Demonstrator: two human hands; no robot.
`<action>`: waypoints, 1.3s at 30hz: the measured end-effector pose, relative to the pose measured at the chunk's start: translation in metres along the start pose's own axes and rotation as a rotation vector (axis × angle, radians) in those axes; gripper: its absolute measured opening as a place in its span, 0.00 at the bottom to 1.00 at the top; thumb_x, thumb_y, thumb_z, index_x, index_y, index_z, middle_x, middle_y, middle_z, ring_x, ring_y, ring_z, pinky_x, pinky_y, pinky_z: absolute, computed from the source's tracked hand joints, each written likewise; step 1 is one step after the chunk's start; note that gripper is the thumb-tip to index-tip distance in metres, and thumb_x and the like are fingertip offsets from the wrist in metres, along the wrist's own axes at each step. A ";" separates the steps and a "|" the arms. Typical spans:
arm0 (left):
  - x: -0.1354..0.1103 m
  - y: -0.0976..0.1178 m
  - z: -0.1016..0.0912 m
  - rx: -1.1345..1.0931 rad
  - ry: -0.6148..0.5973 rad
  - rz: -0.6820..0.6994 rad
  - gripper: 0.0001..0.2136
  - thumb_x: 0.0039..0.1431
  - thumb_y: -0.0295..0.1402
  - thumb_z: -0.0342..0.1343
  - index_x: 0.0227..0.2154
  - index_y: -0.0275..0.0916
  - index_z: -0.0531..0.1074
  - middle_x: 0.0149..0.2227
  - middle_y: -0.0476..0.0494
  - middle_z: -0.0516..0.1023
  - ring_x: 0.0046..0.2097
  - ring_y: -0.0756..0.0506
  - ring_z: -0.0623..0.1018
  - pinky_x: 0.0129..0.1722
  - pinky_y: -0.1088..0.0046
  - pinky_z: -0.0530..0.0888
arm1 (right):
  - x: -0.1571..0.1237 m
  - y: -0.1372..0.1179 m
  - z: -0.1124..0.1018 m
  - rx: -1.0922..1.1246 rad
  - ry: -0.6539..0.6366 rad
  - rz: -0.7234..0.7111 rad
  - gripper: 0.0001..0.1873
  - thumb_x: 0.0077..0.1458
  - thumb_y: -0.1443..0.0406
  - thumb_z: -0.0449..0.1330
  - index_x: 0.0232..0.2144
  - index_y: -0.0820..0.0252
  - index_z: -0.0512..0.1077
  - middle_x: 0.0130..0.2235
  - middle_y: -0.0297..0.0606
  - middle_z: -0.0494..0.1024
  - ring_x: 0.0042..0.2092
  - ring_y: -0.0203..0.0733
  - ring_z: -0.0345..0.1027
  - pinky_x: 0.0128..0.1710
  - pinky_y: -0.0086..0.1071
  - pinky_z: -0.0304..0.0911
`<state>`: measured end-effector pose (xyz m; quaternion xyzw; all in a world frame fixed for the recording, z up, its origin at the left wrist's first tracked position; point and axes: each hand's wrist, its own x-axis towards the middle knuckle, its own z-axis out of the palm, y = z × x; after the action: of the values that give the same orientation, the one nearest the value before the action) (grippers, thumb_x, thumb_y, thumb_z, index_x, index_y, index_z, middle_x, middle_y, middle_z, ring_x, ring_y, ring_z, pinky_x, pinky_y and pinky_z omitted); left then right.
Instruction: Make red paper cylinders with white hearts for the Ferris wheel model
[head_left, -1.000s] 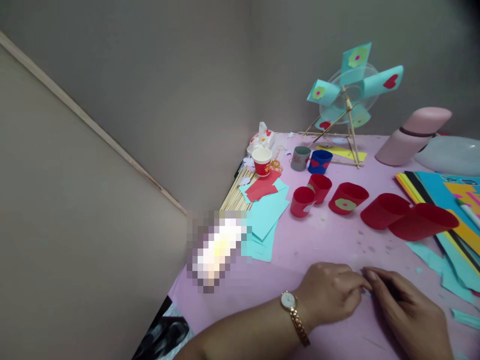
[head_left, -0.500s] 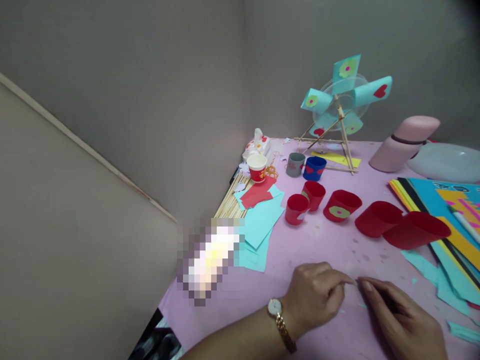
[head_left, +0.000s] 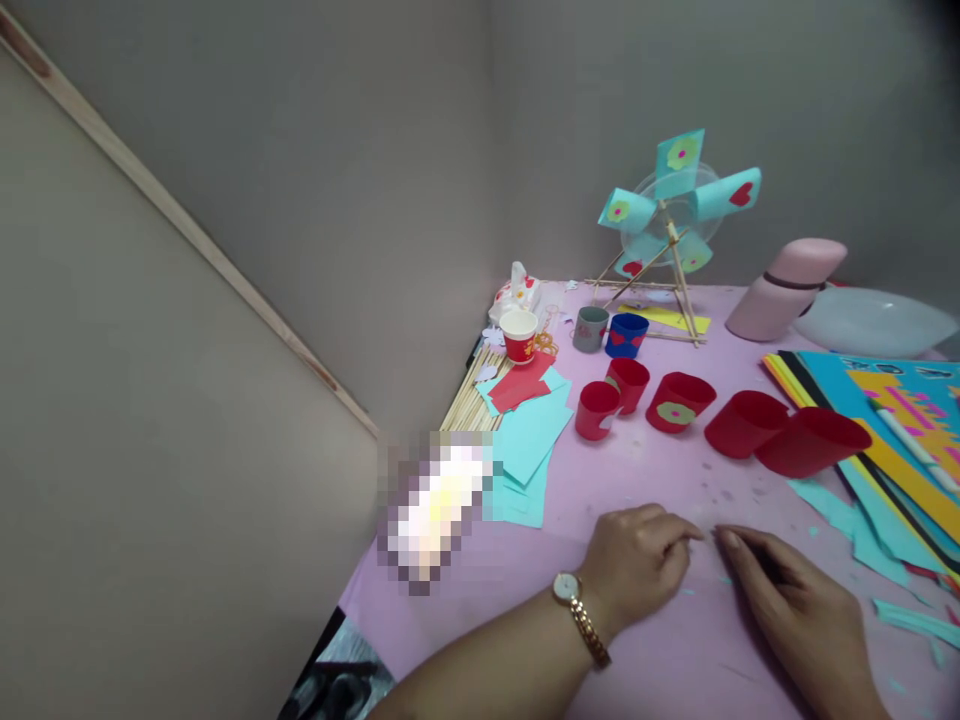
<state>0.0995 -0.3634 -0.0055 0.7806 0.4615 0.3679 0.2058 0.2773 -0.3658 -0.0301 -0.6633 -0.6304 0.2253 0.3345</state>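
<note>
My left hand (head_left: 643,562), with a gold watch (head_left: 568,588) on its wrist, is held over the pink tabletop (head_left: 480,625). Its fingers are curled in, the index finger pointing right. Facing it is my right hand (head_left: 799,605), thumb and fingers pinched together. The fingertips of both hands are close to each other with a small gap; anything between them is too small to make out. Beyond the hands stands a row of red paper cups or rings, including one with a green flower (head_left: 677,405), a plain one (head_left: 746,425) and a wider one (head_left: 814,442).
A paper windmill wheel (head_left: 671,215) on a stick frame stands at the back. Beside it are a pink bottle (head_left: 784,290), a grey ring (head_left: 591,330) and a blue ring (head_left: 627,337). Coloured paper sheets (head_left: 900,400) lie right; wooden sticks (head_left: 471,400) and turquoise paper (head_left: 534,440) left.
The camera view has shifted a little, so everything sits slightly differently in the picture. Both hands keep nearly the same pose, fingertips still close together.
</note>
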 end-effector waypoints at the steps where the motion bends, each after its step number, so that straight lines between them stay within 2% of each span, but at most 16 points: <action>1: 0.000 0.000 0.000 -0.002 0.004 -0.002 0.12 0.55 0.23 0.49 0.37 0.37 0.76 0.31 0.46 0.80 0.33 0.49 0.78 0.35 0.76 0.74 | 0.000 0.000 0.000 -0.003 0.004 -0.010 0.21 0.50 0.46 0.54 0.32 0.54 0.74 0.34 0.37 0.81 0.36 0.49 0.75 0.36 0.36 0.67; 11: -0.002 0.000 -0.002 -0.007 0.016 -0.039 0.12 0.54 0.23 0.50 0.37 0.37 0.76 0.30 0.45 0.80 0.33 0.49 0.78 0.35 0.77 0.73 | 0.002 -0.003 0.001 -0.039 0.012 -0.077 0.21 0.52 0.47 0.52 0.32 0.55 0.74 0.33 0.38 0.81 0.35 0.48 0.75 0.34 0.34 0.68; 17: 0.001 0.004 -0.011 0.053 0.025 -0.079 0.10 0.54 0.22 0.51 0.34 0.37 0.76 0.28 0.46 0.79 0.28 0.50 0.77 0.30 0.78 0.72 | 0.005 -0.002 0.004 -0.011 -0.007 -0.173 0.18 0.55 0.50 0.52 0.31 0.55 0.75 0.33 0.37 0.81 0.35 0.45 0.76 0.35 0.31 0.70; 21: 0.006 0.002 -0.030 0.180 0.028 -0.121 0.12 0.56 0.21 0.48 0.37 0.39 0.75 0.28 0.47 0.77 0.30 0.48 0.76 0.31 0.75 0.71 | 0.008 0.002 0.008 -0.005 -0.010 -0.239 0.16 0.57 0.53 0.52 0.31 0.54 0.75 0.33 0.35 0.82 0.35 0.42 0.76 0.34 0.28 0.71; 23: 0.010 -0.003 -0.048 0.278 0.016 -0.155 0.12 0.58 0.23 0.47 0.39 0.38 0.74 0.30 0.45 0.77 0.34 0.46 0.76 0.34 0.72 0.72 | 0.010 0.005 0.009 -0.007 -0.007 -0.261 0.15 0.57 0.54 0.53 0.32 0.54 0.76 0.33 0.35 0.82 0.35 0.42 0.77 0.34 0.26 0.71; 25: 0.014 -0.010 -0.071 0.396 -0.001 -0.220 0.13 0.60 0.25 0.45 0.43 0.38 0.72 0.37 0.42 0.78 0.40 0.44 0.75 0.40 0.68 0.71 | 0.012 0.006 0.009 -0.002 -0.010 -0.266 0.14 0.57 0.55 0.53 0.32 0.53 0.76 0.34 0.34 0.82 0.35 0.41 0.77 0.34 0.25 0.71; 28: 0.022 -0.024 -0.106 0.623 -0.005 -0.392 0.18 0.60 0.29 0.48 0.52 0.31 0.67 0.51 0.27 0.72 0.51 0.32 0.70 0.47 0.51 0.66 | 0.014 0.004 0.009 0.016 -0.011 -0.270 0.14 0.57 0.56 0.53 0.32 0.53 0.76 0.33 0.34 0.82 0.35 0.41 0.77 0.33 0.25 0.71; 30: 0.027 -0.032 -0.123 0.759 -0.020 -0.504 0.22 0.57 0.31 0.52 0.53 0.26 0.64 0.52 0.19 0.70 0.51 0.25 0.69 0.44 0.44 0.65 | 0.015 0.002 0.009 0.024 -0.006 -0.268 0.14 0.57 0.56 0.53 0.32 0.53 0.76 0.33 0.34 0.82 0.35 0.41 0.77 0.33 0.25 0.71; 33: 0.031 -0.036 -0.128 0.872 -0.101 -0.590 0.25 0.54 0.34 0.55 0.54 0.28 0.64 0.45 0.24 0.76 0.45 0.25 0.74 0.40 0.45 0.66 | 0.015 -0.002 0.008 0.030 -0.008 -0.261 0.15 0.58 0.56 0.52 0.31 0.54 0.76 0.33 0.36 0.82 0.34 0.42 0.77 0.33 0.26 0.71; 39: 0.034 -0.028 -0.115 0.972 -0.220 -0.624 0.25 0.57 0.36 0.51 0.57 0.31 0.61 0.40 0.30 0.80 0.42 0.30 0.77 0.40 0.51 0.67 | 0.015 -0.006 0.005 0.033 -0.023 -0.263 0.15 0.58 0.56 0.52 0.32 0.55 0.76 0.33 0.37 0.82 0.35 0.42 0.77 0.34 0.27 0.71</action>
<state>0.0064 -0.3222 0.0632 0.6460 0.7613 -0.0470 -0.0307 0.2714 -0.3502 -0.0269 -0.5667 -0.7118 0.1979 0.3647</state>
